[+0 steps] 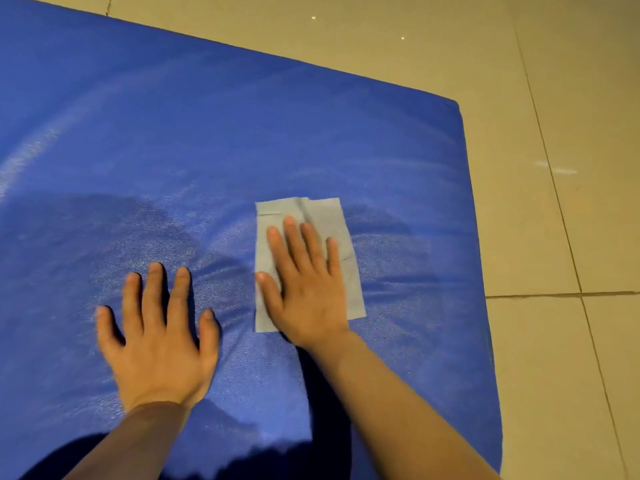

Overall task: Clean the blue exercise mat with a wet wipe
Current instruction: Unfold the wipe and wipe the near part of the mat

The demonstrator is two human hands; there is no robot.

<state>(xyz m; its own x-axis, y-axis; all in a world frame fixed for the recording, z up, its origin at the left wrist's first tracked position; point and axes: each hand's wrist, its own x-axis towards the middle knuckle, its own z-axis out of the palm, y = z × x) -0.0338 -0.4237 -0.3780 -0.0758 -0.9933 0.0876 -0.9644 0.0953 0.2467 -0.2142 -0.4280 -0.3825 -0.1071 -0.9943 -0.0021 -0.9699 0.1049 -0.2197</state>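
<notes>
The blue exercise mat (225,140) fills most of the head view, its far right corner at the upper right. A pale grey wet wipe (311,211) lies spread flat on it, right of centre. My right hand (308,285) lies palm down on the wipe, fingers together and straight, pressing it onto the mat. My left hand (159,337) rests flat on the bare mat to the left of the wipe, fingers spread, holding nothing. Faint shiny streaks curve across the mat's left part.
Beige floor tiles (561,202) with dark grout lines surround the mat on the far and right sides. The mat's right edge runs down the frame near my right forearm. My shadow falls on the mat at the bottom.
</notes>
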